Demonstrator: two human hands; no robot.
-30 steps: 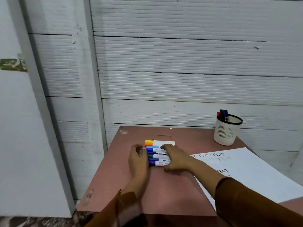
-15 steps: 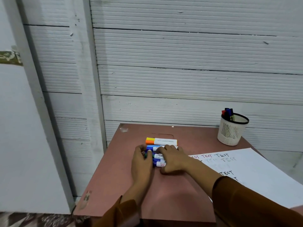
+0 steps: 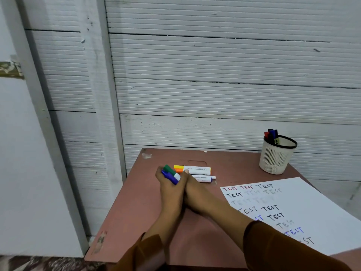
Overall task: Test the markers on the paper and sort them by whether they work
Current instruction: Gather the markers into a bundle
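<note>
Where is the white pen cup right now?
The white pen cup stands at the table's far right corner, near the wall, beyond the paper.

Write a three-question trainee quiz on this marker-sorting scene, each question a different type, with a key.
1. True or false: the left hand grips a green-capped marker and a purple-capped marker.
2. Where do the red- and blue-capped markers stand? A) white mesh cup B) on the paper C) lying on the table
3. Fill in: the word written repeatedly on the paper is ____.

Key: 1 true; 2 A; 3 TEST
</note>
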